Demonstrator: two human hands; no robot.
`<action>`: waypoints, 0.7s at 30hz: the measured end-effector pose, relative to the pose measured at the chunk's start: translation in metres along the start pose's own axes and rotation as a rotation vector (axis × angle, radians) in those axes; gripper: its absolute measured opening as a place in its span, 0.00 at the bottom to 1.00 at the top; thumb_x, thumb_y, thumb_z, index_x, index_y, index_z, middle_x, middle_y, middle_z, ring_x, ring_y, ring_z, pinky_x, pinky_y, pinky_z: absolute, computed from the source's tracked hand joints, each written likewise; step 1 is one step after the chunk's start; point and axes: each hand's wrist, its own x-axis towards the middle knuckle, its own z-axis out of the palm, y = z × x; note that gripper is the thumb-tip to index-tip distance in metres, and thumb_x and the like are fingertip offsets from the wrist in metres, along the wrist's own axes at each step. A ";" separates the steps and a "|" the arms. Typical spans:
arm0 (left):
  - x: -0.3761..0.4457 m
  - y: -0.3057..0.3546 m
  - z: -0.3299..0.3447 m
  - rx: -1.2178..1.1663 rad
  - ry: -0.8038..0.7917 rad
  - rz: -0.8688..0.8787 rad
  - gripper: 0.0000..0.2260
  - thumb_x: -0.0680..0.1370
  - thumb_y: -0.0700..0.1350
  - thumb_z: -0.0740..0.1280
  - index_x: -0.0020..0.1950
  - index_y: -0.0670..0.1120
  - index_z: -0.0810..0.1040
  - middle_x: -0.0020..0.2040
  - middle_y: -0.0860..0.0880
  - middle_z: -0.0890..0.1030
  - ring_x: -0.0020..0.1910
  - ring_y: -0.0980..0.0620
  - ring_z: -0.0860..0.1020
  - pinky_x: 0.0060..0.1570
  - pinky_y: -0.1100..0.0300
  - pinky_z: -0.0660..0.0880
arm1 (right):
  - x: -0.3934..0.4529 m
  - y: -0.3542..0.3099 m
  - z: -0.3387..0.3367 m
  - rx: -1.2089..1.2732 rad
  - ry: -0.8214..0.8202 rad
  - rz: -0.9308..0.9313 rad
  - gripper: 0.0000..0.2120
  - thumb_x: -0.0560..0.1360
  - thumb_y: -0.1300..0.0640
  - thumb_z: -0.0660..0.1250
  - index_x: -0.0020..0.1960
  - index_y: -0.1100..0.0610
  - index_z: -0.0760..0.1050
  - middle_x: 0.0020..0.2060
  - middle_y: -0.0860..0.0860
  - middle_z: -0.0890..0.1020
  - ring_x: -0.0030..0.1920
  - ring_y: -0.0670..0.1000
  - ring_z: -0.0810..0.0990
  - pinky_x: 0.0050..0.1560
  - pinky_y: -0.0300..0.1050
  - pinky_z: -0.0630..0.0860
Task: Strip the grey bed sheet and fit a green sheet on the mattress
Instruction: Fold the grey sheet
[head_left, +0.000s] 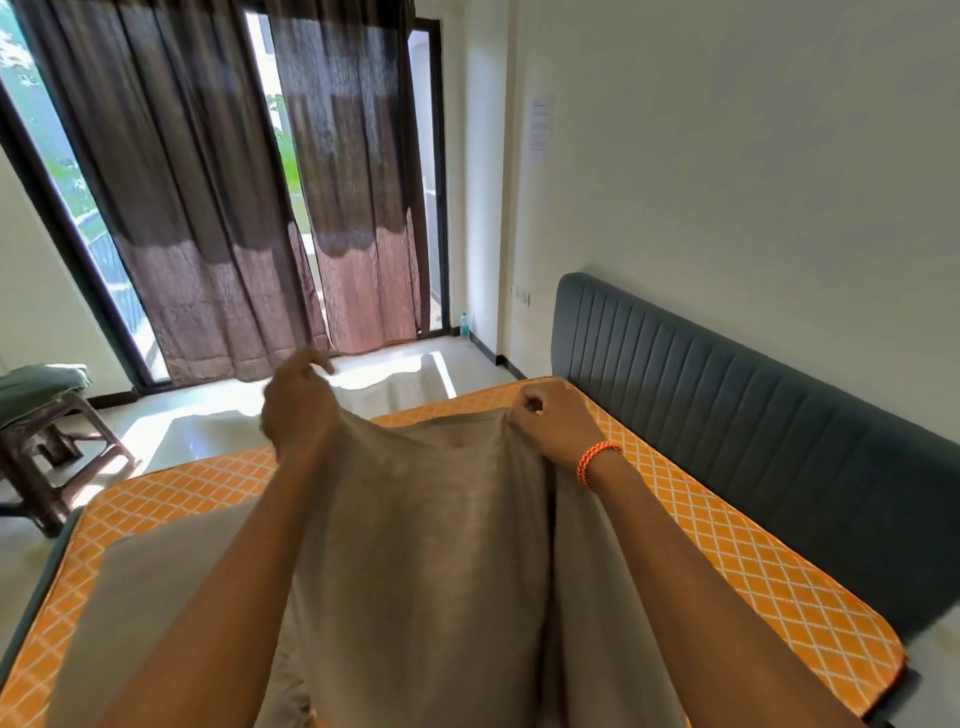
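The grey bed sheet (431, 525) hangs bunched between my arms, lifted off the mattress. My left hand (298, 402) grips its top edge on the left, and my right hand (553, 423), with an orange band at the wrist, pinches the top edge on the right. The mattress (727, 545), orange with a white diamond pattern, lies bare around the sheet. More grey cloth rests flat on the mattress at the lower left. A folded green sheet (44, 384) lies on a brown plastic stool (49, 457) at the far left.
A dark teal padded headboard (753, 410) runs along the white wall on the right. Brown curtains (249, 197) hang over tall glass doors ahead. A small bottle (464, 325) stands on the shiny floor by the wall corner.
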 end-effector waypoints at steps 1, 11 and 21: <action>-0.014 0.001 0.006 -0.076 -0.103 0.095 0.16 0.79 0.37 0.58 0.44 0.52 0.82 0.46 0.48 0.81 0.47 0.44 0.80 0.46 0.55 0.71 | -0.003 -0.006 0.006 0.032 -0.021 -0.056 0.09 0.76 0.60 0.68 0.37 0.59 0.80 0.36 0.51 0.83 0.40 0.49 0.80 0.44 0.46 0.76; -0.083 -0.011 0.035 -0.506 -0.912 0.477 0.13 0.84 0.46 0.62 0.61 0.44 0.84 0.55 0.45 0.84 0.58 0.42 0.81 0.62 0.43 0.75 | -0.032 -0.035 0.021 0.152 -0.107 -0.266 0.06 0.79 0.57 0.70 0.44 0.55 0.84 0.37 0.44 0.82 0.43 0.44 0.79 0.43 0.30 0.72; -0.091 0.003 0.031 -0.495 -1.027 0.468 0.17 0.86 0.48 0.60 0.48 0.37 0.77 0.45 0.39 0.78 0.45 0.45 0.77 0.50 0.52 0.72 | -0.042 -0.031 0.019 0.154 -0.067 -0.219 0.09 0.79 0.59 0.68 0.41 0.59 0.82 0.34 0.50 0.81 0.39 0.47 0.78 0.39 0.35 0.71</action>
